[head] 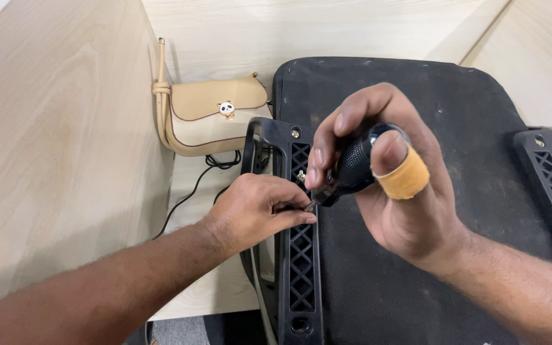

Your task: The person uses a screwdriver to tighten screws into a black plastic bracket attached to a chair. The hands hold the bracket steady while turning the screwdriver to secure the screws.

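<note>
Black seat [442, 128] with black lattice brackets [301, 255]; black knurled screwdriver [356, 167]. At ten o'clock, a tan bag [209, 118] with brown piping. Pale wood-grain worktop [65, 140]. Tan thumb bandage [406, 177].

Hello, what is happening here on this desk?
A person works on an upturned black chair seat lying on a wooden desk. The right hand grips a black screwdriver handle, its tip down at the left black plastic bracket. The left hand pinches the tip there, steadying it. A beige handbag sits in the corner, a black cable beside it.
</note>
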